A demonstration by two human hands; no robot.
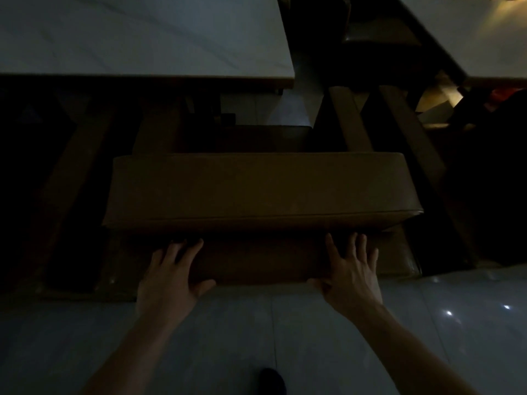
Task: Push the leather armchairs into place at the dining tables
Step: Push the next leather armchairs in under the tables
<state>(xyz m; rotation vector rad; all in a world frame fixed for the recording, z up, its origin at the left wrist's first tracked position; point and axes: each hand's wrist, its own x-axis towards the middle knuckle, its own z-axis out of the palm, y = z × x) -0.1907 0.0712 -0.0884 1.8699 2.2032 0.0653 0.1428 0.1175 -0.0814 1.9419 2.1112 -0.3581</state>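
Observation:
A brown leather armchair stands in front of me, its thick backrest top facing the camera and its seat running under a white dining table. My left hand lies flat on the back of the armchair, fingers spread and straight, thumb under the lower edge. My right hand presses the same surface further right, fingers straight, thumb out to the left. The room is very dim.
A second brown armchair sits at the back right beside another white table. More dark chair frames stand left and right. Pale glossy floor tiles lie below me, with my dark shoe at the bottom.

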